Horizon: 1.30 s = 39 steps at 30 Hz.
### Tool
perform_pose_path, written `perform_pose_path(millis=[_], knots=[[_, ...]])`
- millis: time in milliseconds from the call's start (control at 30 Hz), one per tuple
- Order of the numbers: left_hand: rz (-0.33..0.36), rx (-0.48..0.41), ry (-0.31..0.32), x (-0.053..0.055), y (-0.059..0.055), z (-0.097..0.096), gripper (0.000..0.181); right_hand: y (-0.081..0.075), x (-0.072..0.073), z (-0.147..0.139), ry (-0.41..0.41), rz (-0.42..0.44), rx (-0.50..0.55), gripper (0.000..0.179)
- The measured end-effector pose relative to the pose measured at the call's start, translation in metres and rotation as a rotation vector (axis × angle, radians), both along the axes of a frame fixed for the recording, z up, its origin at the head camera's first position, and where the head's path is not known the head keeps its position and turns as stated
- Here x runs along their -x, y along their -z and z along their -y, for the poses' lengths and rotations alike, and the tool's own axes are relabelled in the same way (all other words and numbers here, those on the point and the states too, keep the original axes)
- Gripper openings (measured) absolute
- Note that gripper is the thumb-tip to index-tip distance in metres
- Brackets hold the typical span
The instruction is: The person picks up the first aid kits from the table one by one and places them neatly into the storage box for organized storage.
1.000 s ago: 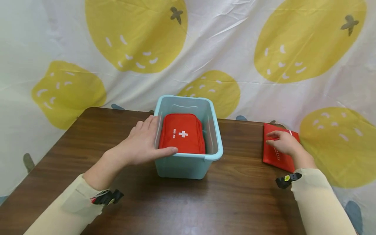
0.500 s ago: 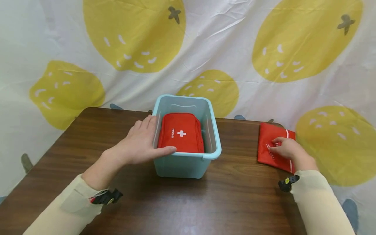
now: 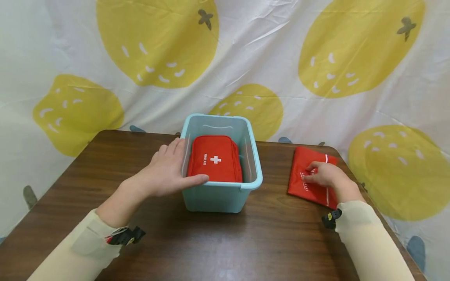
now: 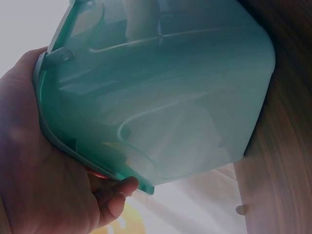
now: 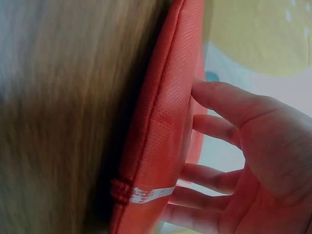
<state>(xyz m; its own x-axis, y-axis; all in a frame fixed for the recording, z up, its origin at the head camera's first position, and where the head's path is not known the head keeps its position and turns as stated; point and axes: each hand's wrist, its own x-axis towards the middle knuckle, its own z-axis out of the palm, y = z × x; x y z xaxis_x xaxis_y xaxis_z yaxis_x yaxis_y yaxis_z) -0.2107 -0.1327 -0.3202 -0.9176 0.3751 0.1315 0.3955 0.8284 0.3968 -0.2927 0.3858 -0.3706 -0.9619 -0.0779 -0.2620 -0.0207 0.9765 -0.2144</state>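
My left hand (image 3: 163, 169) holds the near left corner of a light-blue plastic bin (image 3: 219, 197). In the left wrist view the thumb crosses the rim while the fingers bend along the bin's (image 4: 185, 102) outer edge. Inside the bin lies a red first aid pouch (image 3: 225, 168) with a white cross. To the right, a flat red pouch (image 3: 299, 171) with white print and a white stripe lies on the table. My right hand (image 3: 328, 175) has its fingertips on top of it, thumb and forefinger apart. The right wrist view shows the spread fingers against the red pouch (image 5: 161, 122).
The dark wooden table (image 3: 218, 246) carries the bin and pouch. A white curtain (image 3: 246, 47) printed with yellow lemons hangs right behind its back edge. The table's right edge runs close beside my right forearm.
The flat red pouch has slid left across the table, toward the bin, along with my right hand. My left hand and the bin keep their place.
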Motion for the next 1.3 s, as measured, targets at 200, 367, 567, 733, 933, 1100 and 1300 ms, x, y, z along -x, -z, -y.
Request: perform_pose_path(millis=[200,367,567,733,933,1100,1300], knots=[[0.004,0.003,-0.001,0.0,-0.001,-0.001,0.116,0.002,-0.003,0.019,-0.017,0.008,-0.015,0.06],[0.004,0.003,-0.001,0.0,-0.001,-0.001,0.115,0.003,-0.007,0.037,-0.056,-0.006,-0.025,0.059],[0.008,0.009,-0.002,0.0,-0.001,0.0,0.115,0.004,-0.012,0.057,-0.085,-0.013,-0.042,0.057],[0.014,0.009,-0.001,0.0,-0.001,0.0,0.115,0.004,-0.018,0.071,-0.097,0.0,-0.064,0.065],[0.012,0.005,0.002,-0.001,-0.002,-0.001,0.115,0.002,-0.027,0.087,-0.124,0.033,-0.089,0.069],[0.013,0.008,0.0,0.0,-0.001,0.0,0.117,0.0,-0.034,0.1,-0.144,0.034,-0.079,0.068],[0.006,0.01,0.003,0.0,-0.001,0.001,0.115,0.001,-0.04,0.11,-0.144,0.038,-0.066,0.07]])
